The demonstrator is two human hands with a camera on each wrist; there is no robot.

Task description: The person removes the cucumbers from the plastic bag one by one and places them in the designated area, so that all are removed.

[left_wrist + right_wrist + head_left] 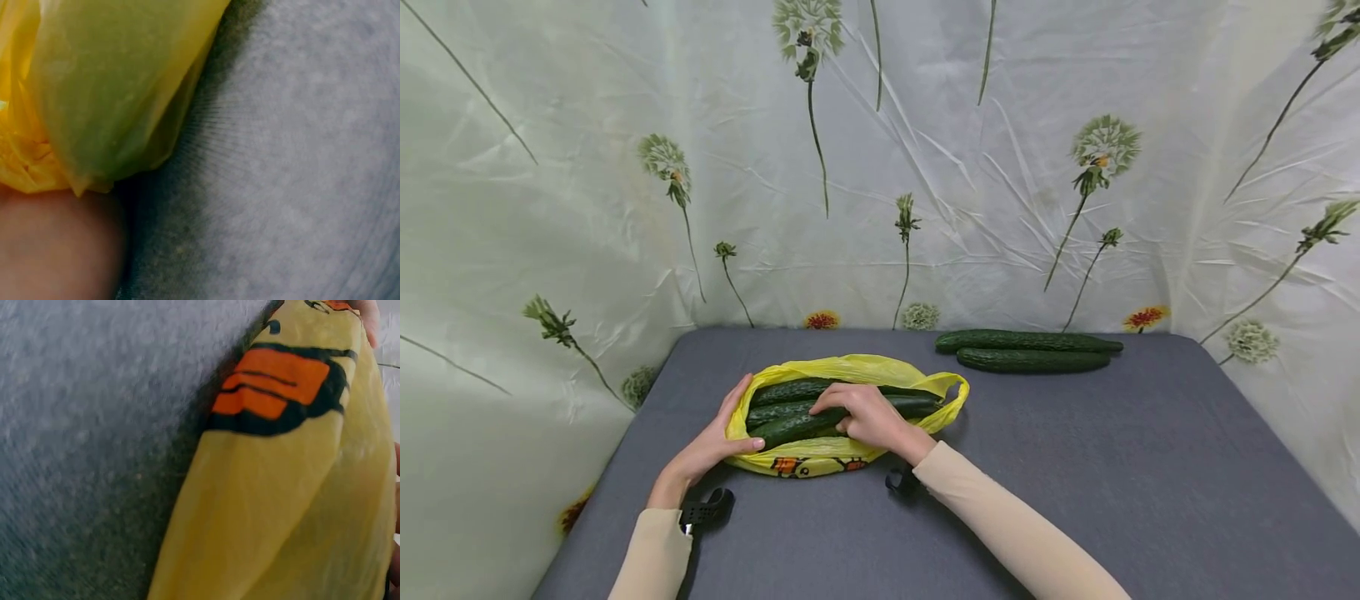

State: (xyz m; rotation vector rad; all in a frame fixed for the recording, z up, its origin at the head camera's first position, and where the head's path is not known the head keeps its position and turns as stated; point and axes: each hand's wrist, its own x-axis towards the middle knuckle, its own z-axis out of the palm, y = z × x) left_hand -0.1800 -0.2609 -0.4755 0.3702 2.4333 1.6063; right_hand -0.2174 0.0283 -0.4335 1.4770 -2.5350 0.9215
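A yellow plastic bag (861, 367) lies on its side with its mouth facing up, and several long dark green cucumbers (790, 390) lie inside it. My left hand (718, 437) holds the bag's left end, thumb over the near rim and fingers along the far side. In the left wrist view, yellow film (125, 75) stretches over a green shape beside the hand. My right hand (872, 417) reaches into the mouth from the right, its bent fingers and thumb gripping the nearest cucumber (790, 429). The right wrist view shows the bag's printed side (275, 487).
Two more cucumbers (1030, 360) lie side by side at the table's back right. The table (1075, 467) has a grey cloth top. A pale curtain (970, 167) with dandelion prints hangs behind it and along both sides. Each wrist carries a black strap (707, 507).
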